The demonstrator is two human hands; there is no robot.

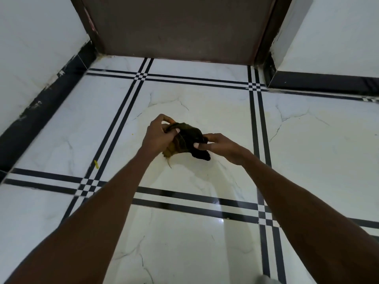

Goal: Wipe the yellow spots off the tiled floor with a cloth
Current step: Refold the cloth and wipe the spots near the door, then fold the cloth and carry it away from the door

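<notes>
Gripping a dark, yellow-stained cloth (pixel 187 138) above the tiled floor (pixel 205 103), left hand (pixel 156 136) and right hand (pixel 222 147) fingers curled round it; yellow spot (pixel 96 164) lower left.

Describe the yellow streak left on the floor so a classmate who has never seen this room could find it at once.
Start at the brown door and come down to the white tiled floor. Left of the dark cloth that both hands hold, a black double stripe runs toward the viewer. The yellow streak lies just left of it, the only bright mark there.
</notes>
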